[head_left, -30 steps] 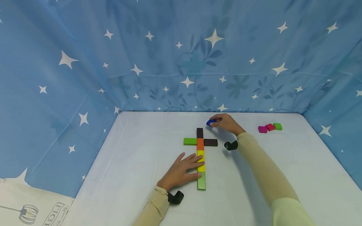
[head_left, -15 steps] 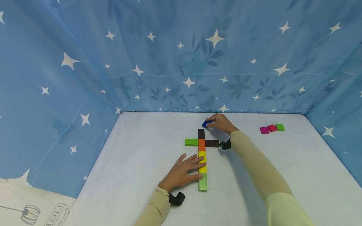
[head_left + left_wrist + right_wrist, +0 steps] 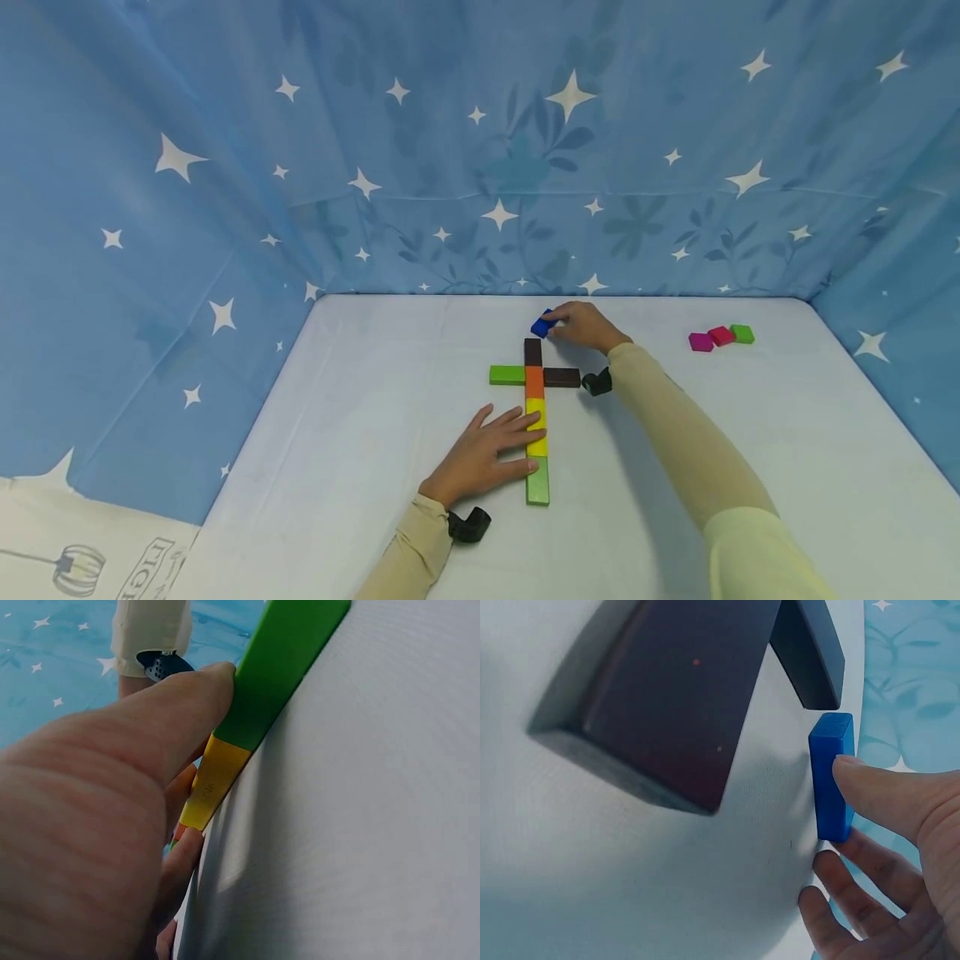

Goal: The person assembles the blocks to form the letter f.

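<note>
My right hand (image 3: 591, 326) pinches a blue block (image 3: 540, 325) between thumb and fingers, just past the far end of a cross of coloured blocks. The blue block stands tilted in the head view. The cross has a dark brown block (image 3: 532, 352) at its far tip, an orange block (image 3: 534, 382) in the middle, a bright green block (image 3: 507, 375) on the left and another dark brown block (image 3: 562, 377) on the right. With spread fingers, my left hand (image 3: 480, 454) rests on the yellow section (image 3: 537, 447) and the light green block (image 3: 537, 487) at the near end.
At the right of the white table (image 3: 337, 400) lie a magenta block (image 3: 701, 342), a red block (image 3: 722, 336) and a green block (image 3: 742, 334) in a touching row. A blue starry curtain (image 3: 420, 150) hangs along the table's back and sides.
My right hand has moved left with the blue block, from the right of the cross's far tip to just beyond it, and the block has turned. My left hand stays in place.
</note>
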Demonstrator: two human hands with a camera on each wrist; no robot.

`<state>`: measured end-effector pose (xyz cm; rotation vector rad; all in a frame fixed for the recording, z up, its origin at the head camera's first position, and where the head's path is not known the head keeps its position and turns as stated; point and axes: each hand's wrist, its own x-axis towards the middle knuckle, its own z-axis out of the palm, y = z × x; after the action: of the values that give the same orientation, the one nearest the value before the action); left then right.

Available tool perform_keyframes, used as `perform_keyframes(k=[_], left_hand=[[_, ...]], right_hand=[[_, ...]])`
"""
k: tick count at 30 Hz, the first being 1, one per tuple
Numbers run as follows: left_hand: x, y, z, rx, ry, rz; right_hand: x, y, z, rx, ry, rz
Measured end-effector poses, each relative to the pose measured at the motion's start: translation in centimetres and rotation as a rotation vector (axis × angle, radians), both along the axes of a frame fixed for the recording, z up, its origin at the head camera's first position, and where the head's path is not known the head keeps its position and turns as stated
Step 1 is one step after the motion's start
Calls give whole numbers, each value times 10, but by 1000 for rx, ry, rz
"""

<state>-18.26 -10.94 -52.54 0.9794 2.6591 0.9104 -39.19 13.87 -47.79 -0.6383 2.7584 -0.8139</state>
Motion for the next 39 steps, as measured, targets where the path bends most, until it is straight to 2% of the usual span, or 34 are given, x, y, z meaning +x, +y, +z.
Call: perform_keyframes(k=[5, 19, 39], left_hand=[[0, 0, 1, 3, -2, 1], [0, -1, 1, 13, 0, -2], [-1, -1, 6, 13, -22, 7]], right_hand=[[0, 0, 0, -19, 16, 48], [2, -4, -1, 14, -41, 40], [6, -4, 2, 6, -36, 58]])
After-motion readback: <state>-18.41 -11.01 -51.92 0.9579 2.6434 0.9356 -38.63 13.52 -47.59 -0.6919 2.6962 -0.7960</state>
